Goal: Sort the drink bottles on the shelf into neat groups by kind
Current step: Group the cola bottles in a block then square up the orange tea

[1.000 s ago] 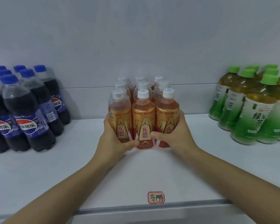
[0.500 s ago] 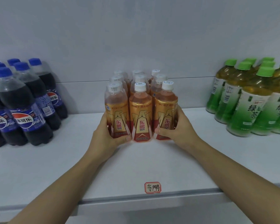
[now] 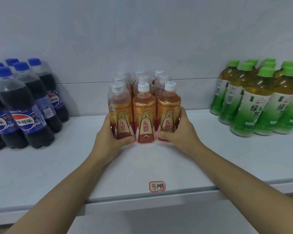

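Orange bottles read 东鹏特饮, shelf tag 东鹏, green bottles 绿茶.

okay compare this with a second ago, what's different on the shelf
Little changed. Both hands, left hand and right hand, still clasp the orange bottles from either side; the view shifted slightly. Cola bottles and green tea bottles stayed put.

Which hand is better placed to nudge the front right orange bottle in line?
Right. The right hand already wraps the front right orange plastic bottle; the left hand holds the opposite corner bottle.
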